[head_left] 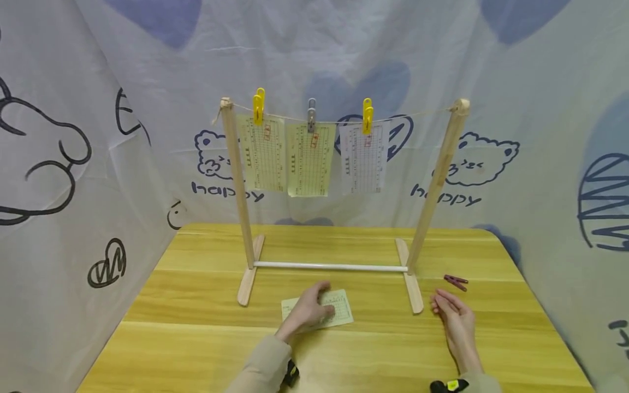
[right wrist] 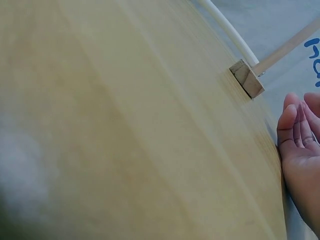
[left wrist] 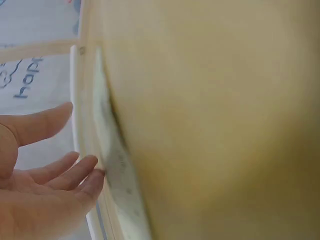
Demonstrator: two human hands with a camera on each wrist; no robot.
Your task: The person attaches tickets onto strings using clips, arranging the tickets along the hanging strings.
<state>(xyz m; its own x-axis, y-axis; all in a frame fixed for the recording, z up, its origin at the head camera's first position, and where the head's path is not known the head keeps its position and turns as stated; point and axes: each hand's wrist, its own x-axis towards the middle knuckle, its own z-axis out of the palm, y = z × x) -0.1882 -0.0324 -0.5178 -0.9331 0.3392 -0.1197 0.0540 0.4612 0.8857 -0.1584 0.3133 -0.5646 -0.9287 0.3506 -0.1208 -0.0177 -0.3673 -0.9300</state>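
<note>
A pale yellow printed slip (head_left: 342,307) lies on the table in front of the wooden stand, and my left hand (head_left: 308,309) is over it. In the left wrist view the thumb is spread well apart from the fingers (left wrist: 92,182), whose tips are at the edge of the slip (left wrist: 117,160); whether they touch it I cannot tell. My right hand (head_left: 457,322) is low over the table on the right, its fingers loosely curled with nothing visible in them. Just beyond it lies a dark red clothespin (head_left: 456,282).
A wooden stand (head_left: 434,191) with a white crossbar (head_left: 329,266) carries a string. From it hang two yellow slips (head_left: 265,158) and a white slip (head_left: 363,164), held by two yellow clips (head_left: 259,106) and a grey clip (head_left: 312,115). Patterned cloth (head_left: 123,180) surrounds the table (head_left: 196,327).
</note>
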